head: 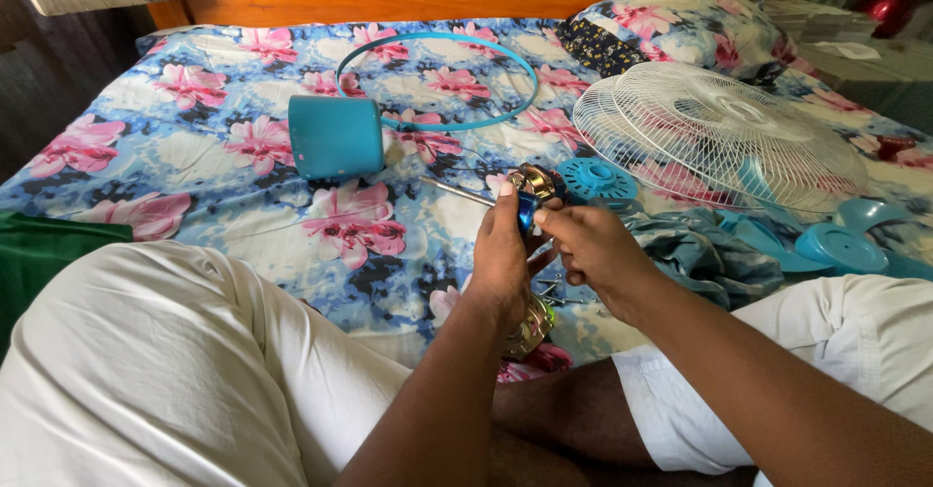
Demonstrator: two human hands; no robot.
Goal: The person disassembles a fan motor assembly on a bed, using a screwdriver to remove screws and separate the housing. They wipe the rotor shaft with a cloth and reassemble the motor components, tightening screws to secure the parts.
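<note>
I sit cross-legged on a bed with a flowered sheet (194,147). My left hand (501,254) grips a small fan motor (534,190) with a metal shaft sticking out to the left. My right hand (593,246) pinches the motor's blue lower part from the right side. Both hands hold it up above the sheet, in front of my knees. Another metal motor part (530,330) lies on the sheet below my left wrist, partly hidden.
A teal motor housing (335,136) and a thin teal ring (437,79) lie further up the bed. A white wire fan guard (714,132) rests at right, with teal fan blades (841,246), a teal round piece (595,178) and a crumpled cloth (714,254) nearby. Pillow (680,16) behind.
</note>
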